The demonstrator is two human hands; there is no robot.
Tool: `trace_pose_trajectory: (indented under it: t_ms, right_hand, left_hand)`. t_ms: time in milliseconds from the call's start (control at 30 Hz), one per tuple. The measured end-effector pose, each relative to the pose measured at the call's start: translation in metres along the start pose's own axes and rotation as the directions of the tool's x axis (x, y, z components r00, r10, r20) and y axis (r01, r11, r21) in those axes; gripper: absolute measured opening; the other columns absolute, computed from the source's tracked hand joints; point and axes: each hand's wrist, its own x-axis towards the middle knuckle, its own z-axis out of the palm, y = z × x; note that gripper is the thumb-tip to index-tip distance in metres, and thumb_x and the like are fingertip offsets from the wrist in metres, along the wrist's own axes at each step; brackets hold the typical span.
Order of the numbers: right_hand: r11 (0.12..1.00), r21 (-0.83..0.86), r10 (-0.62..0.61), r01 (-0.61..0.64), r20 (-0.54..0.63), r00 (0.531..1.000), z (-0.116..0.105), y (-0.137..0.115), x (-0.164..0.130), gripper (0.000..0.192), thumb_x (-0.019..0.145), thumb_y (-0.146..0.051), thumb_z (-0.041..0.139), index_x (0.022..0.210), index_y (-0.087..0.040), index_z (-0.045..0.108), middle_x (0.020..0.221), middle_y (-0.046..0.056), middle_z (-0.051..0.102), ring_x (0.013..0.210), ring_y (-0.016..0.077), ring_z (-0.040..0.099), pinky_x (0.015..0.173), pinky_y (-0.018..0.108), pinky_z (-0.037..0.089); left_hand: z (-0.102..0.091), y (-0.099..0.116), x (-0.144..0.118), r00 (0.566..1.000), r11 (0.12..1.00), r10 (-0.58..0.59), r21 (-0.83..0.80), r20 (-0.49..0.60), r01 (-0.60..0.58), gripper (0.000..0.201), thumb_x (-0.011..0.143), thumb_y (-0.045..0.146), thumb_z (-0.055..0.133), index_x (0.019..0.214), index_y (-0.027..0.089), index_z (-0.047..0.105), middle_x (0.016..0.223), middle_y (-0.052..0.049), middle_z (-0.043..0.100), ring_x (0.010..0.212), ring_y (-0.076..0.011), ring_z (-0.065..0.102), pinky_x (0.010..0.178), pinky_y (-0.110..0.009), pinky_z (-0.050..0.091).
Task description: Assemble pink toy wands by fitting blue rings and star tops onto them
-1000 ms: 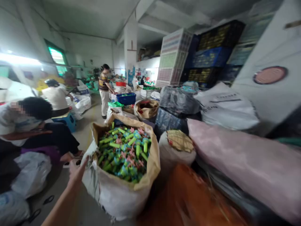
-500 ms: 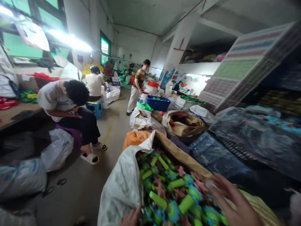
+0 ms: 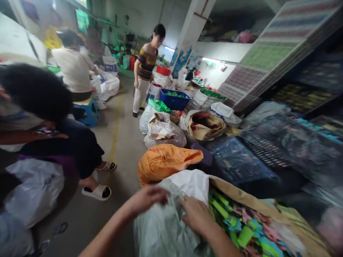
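A big white woven sack (image 3: 163,228) with a brown paper lining stands right in front of me, filled with several green, blue and pink plastic toy pieces (image 3: 241,228). My left hand (image 3: 147,197) grips the sack's folded white rim at its near left side. My right hand (image 3: 197,216) presses on the same rim, just left of the toy pieces, fingers closed into the cloth. Both forearms reach in from the bottom of the view.
An orange bag (image 3: 166,160) lies just behind the sack. A seated person (image 3: 40,117) in sandals is close on the left, beside white bags (image 3: 34,189). Another person (image 3: 146,67) stands by a blue crate (image 3: 174,100). More sacks, dark bundles and stacked crates fill the right. Bare concrete aisle (image 3: 118,142) runs ahead.
My view has swung down and left. Both hands have moved from the toy pieces and the sack's edge onto its white rim and closed on it.
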Motion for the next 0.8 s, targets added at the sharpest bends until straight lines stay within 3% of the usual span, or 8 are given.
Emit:
trace_pose_trajectory:
  t_ms: [133, 200, 267, 400, 567, 633, 700, 800]
  right_hand:
    - [0.996, -0.009, 0.086, -0.086, 0.044, 0.995, 0.002, -0.023, -0.003, 0.037, 0.082, -0.002, 0.053, 0.107, -0.014, 0.078, 0.111, 0.018, 0.075, 0.112, 0.0347, 0.066, 0.092, 0.041, 0.048]
    - [0.990, 0.005, 0.142, -0.143, 0.061, 0.988, 0.006, -0.030, 0.006, 0.037, 0.085, -0.003, 0.050, 0.106, -0.013, 0.078, 0.114, 0.019, 0.074, 0.112, 0.0354, 0.066, 0.092, 0.043, 0.048]
    - [0.981, 0.037, 0.185, -0.190, 0.092, 0.978, 0.011, -0.031, 0.017, 0.040, 0.087, -0.002, 0.048, 0.110, -0.015, 0.077, 0.118, 0.019, 0.073, 0.113, 0.0353, 0.066, 0.092, 0.044, 0.048]
    - [0.959, 0.131, 0.218, -0.251, 0.224, 0.950, 0.007, -0.016, 0.039, 0.034, 0.084, -0.009, 0.058, 0.111, -0.015, 0.077, 0.117, 0.019, 0.074, 0.113, 0.0389, 0.067, 0.090, 0.045, 0.050]
    - [0.931, 0.302, 0.097, -0.207, 0.342, 0.935, -0.044, 0.022, 0.065, 0.033, 0.084, -0.031, 0.069, 0.115, -0.024, 0.075, 0.116, 0.013, 0.077, 0.111, 0.0359, 0.070, 0.090, 0.042, 0.052]
    - [0.925, 0.336, 0.079, -0.178, 0.287, 0.955, -0.071, 0.034, 0.087, 0.047, 0.085, -0.032, 0.068, 0.132, -0.025, 0.066, 0.135, 0.014, 0.068, 0.126, 0.0361, 0.062, 0.101, 0.046, 0.048]
    - [0.933, 0.333, 0.097, -0.139, 0.141, 0.985, -0.090, 0.042, 0.124, 0.065, 0.086, -0.024, 0.066, 0.149, -0.020, 0.050, 0.154, 0.018, 0.050, 0.140, 0.0368, 0.047, 0.111, 0.051, 0.038]
    - [0.940, 0.336, 0.062, -0.059, 0.004, 0.998, -0.091, 0.057, 0.200, 0.080, 0.081, -0.018, 0.070, 0.155, -0.021, 0.040, 0.161, 0.015, 0.041, 0.149, 0.0310, 0.035, 0.120, 0.050, 0.025]
  left_hand:
    - [-0.039, 0.029, 0.124, 0.952, 0.984, 0.056, 0.176, -0.302, -0.001, 0.035, 0.098, 0.036, 0.061, 0.129, 0.020, 0.060, 0.134, -0.011, 0.061, 0.112, -0.0251, 0.064, 0.094, -0.047, 0.056]
    - [-0.046, 0.030, 0.175, 0.923, 0.970, 0.069, 0.242, -0.378, 0.026, 0.036, 0.098, 0.036, 0.062, 0.129, 0.019, 0.060, 0.134, -0.011, 0.061, 0.112, -0.0254, 0.064, 0.094, -0.048, 0.056]
    - [-0.050, 0.019, 0.206, 0.912, 0.953, 0.051, 0.292, -0.407, 0.076, 0.035, 0.098, 0.036, 0.063, 0.128, 0.019, 0.061, 0.132, -0.011, 0.062, 0.111, -0.0250, 0.064, 0.093, -0.047, 0.057]
    - [-0.070, -0.020, 0.210, 0.892, 0.920, -0.042, 0.330, -0.449, 0.210, 0.037, 0.096, 0.036, 0.065, 0.126, 0.015, 0.062, 0.129, -0.008, 0.062, 0.111, -0.0285, 0.064, 0.091, -0.045, 0.056]
    - [-0.127, -0.036, 0.188, 0.801, 0.915, -0.093, 0.266, -0.591, 0.303, 0.036, 0.095, 0.038, 0.066, 0.124, 0.016, 0.063, 0.125, -0.008, 0.064, 0.107, -0.0272, 0.066, 0.089, -0.045, 0.058]
    - [-0.142, -0.035, 0.186, 0.767, 0.937, -0.064, 0.227, -0.638, 0.267, 0.031, 0.096, 0.039, 0.063, 0.115, 0.014, 0.066, 0.113, -0.007, 0.069, 0.100, -0.0237, 0.066, 0.086, -0.040, 0.057]
    - [-0.148, -0.036, 0.186, 0.742, 0.962, -0.041, 0.176, -0.670, 0.211, 0.035, 0.096, 0.043, 0.057, 0.107, 0.013, 0.070, 0.096, -0.004, 0.071, 0.091, -0.0217, 0.066, 0.080, -0.032, 0.055]
    - [-0.154, -0.040, 0.187, 0.733, 0.985, -0.050, 0.087, -0.679, 0.148, 0.051, 0.093, 0.052, 0.047, 0.110, 0.010, 0.072, 0.089, -0.006, 0.074, 0.086, -0.0224, 0.067, 0.075, -0.028, 0.053]
